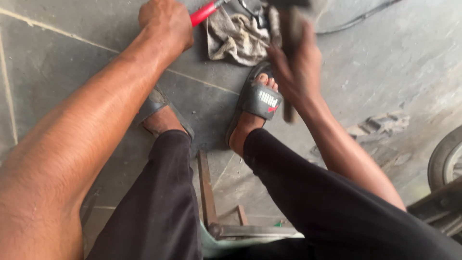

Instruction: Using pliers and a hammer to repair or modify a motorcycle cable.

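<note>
left hand [166,24] grip clamps a red-handled tool [203,13], right hand [296,62] a blurred hammer [290,29], above grey floor [375,62].

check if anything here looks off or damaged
Nothing is clearly damaged. A dirty, crumpled rag lies bunched on the tiled floor by the right sandal. The left hand closes on a red-handled tool; the right hand holds a dark tool, too blurred to identify.

The left hand [166,23] grips a red-handled tool [204,13] beside a dirty rag [238,36] on the floor [375,62]; the blurred right hand [296,67] holds a dark tool [290,29].
</note>
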